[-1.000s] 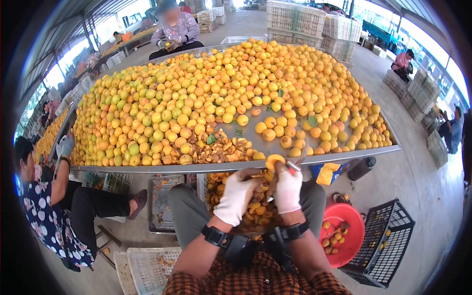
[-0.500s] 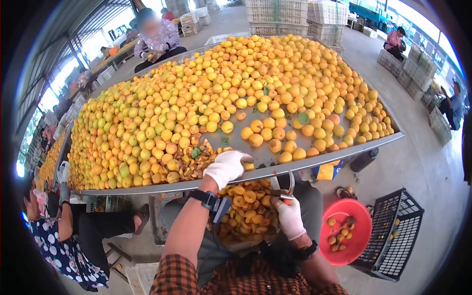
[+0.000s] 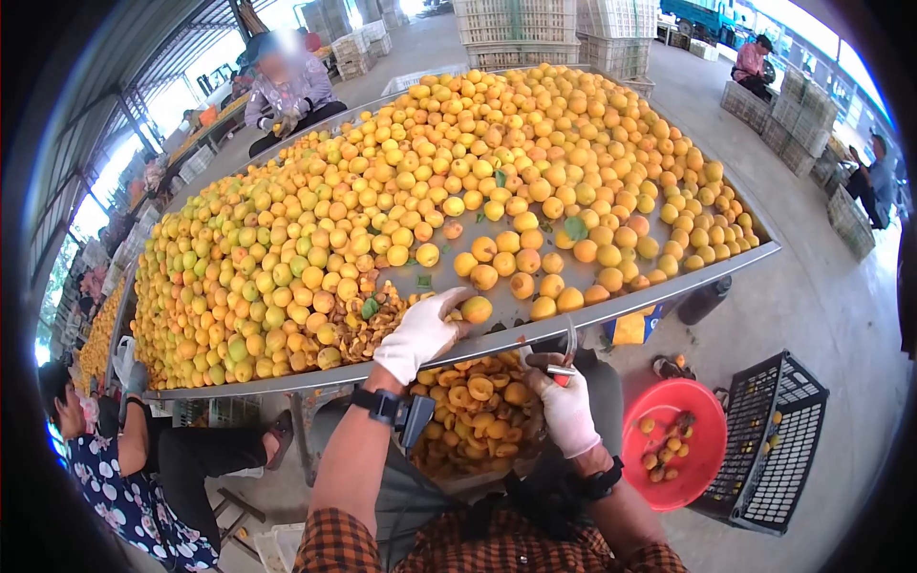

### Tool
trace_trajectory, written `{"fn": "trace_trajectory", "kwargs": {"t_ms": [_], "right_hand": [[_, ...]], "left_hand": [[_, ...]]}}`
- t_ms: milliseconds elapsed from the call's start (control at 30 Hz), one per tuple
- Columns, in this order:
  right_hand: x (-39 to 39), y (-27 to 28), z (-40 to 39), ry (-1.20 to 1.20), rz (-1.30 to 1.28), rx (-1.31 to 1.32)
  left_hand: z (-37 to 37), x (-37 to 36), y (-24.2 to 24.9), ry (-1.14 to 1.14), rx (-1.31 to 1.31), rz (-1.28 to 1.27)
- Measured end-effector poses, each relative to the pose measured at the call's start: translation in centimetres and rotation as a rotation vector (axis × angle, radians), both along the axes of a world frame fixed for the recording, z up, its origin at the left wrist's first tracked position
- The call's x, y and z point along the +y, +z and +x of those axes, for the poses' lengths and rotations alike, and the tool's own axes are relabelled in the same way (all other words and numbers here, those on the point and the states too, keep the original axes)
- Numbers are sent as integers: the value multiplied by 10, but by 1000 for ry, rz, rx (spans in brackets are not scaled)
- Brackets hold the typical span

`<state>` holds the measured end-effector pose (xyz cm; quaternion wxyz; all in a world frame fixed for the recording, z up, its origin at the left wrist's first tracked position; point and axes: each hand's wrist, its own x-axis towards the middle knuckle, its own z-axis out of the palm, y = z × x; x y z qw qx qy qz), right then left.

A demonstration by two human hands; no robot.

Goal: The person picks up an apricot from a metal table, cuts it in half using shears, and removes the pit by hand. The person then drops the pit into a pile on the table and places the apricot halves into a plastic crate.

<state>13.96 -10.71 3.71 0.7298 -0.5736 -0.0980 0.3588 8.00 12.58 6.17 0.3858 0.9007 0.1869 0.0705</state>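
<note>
A metal-rimmed table (image 3: pixel 573 320) bears a big heap of yellow-orange fruit (image 3: pixel 315 229). My left hand (image 3: pixel 425 334), in a white glove, reaches over the near rim, its fingers round a single yellow fruit (image 3: pixel 476 309). Beside it lies a pile of brown pulpy scraps (image 3: pixel 358 334). At the rim's underside my right hand (image 3: pixel 565 406), also gloved, grips a small tool with a red part and a curved metal end (image 3: pixel 570 351). Between my knees, below the rim, a container holds opened fruit halves (image 3: pixel 478 411).
To the right stand a red basin (image 3: pixel 688 487) with some fruit and a black crate (image 3: pixel 802 449). A co-worker (image 3: pixel 124 477) sits at the left, another (image 3: pixel 291 91) across the table. Pale crates (image 3: pixel 516 24) are stacked behind.
My left hand has closed round a fruit near the rim, its fingers lifted a little. My right hand still holds the tool. The whole view has shifted slightly.
</note>
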Motion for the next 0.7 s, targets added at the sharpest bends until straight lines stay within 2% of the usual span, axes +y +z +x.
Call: {"fn": "trace_trajectory", "kwargs": {"t_ms": [67,100,133,167,200,267,333,400,433,467,500,533,600,667,700], "right_hand": [[5,9,2,-1,1,-29],[12,11,1,-31,105,-180],[16,14,0,-58,207,-332],[16,20,0,47,222,-282],[13,29,-2,49,220,-287],[5,46,-6,251,147,-104],[0,41,-8,286,213,-52],[-7,37,-10,320,295,146],[-4,39,-15,318,294,143],[2,42,-23,193,271,-25],[7,46,-30,69,246,-191],[9,45,-34,73,247,-193],[10,41,-41,76,188,-361],[8,45,-44,93,216,-330],[2,50,-46,84,223,-279]], "left_hand": [[-15,-22,40,-143,-41,-176],[-21,-36,56,-169,-8,-337],[-27,-45,64,-171,-12,-337],[-35,-54,68,-232,-40,-401],[-41,-61,67,-292,-69,-466],[-53,-74,56,-283,-129,-479],[-63,-83,47,-199,-193,-593],[-71,-90,36,-191,-264,-555],[-75,-97,31,-77,-307,-782],[-78,-104,27,42,-347,-1007],[-79,-114,26,91,-380,-1087],[-77,-121,25,92,-385,-1086],[-75,-132,23,174,-464,-1221],[-71,-129,5,196,-564,-1219],[-72,-125,0,144,-631,-1469]]}}
